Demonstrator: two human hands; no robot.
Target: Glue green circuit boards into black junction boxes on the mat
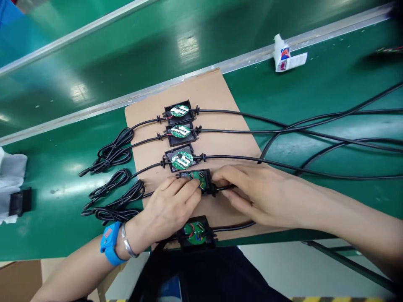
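Observation:
My left hand (pixel 173 203) is closed at the near left side of a black plastic box (pixel 208 174), its fingertips over the green circuit board (pixel 198 176) inside. My right hand (pixel 255 188) pinches the black cable (pixel 229 187) where it leaves that box on the right. Part of the box is hidden under my left fingers. Below lies another open box (pixel 203 220), its round green board (pixel 195 233) showing red and blue wires. Farther up are three similar boxes, whose boards (pixel 181 160) carry white strips.
Brown cardboard (pixel 201 88) lies under the boxes on the green bench (pixel 59 188). Bundled cables (pixel 115 144) lie to the left, and long cables (pixel 315 121) cross on the right. A white bottle (pixel 280 54) lies at the back; a black part (pixel 20 202) is at far left.

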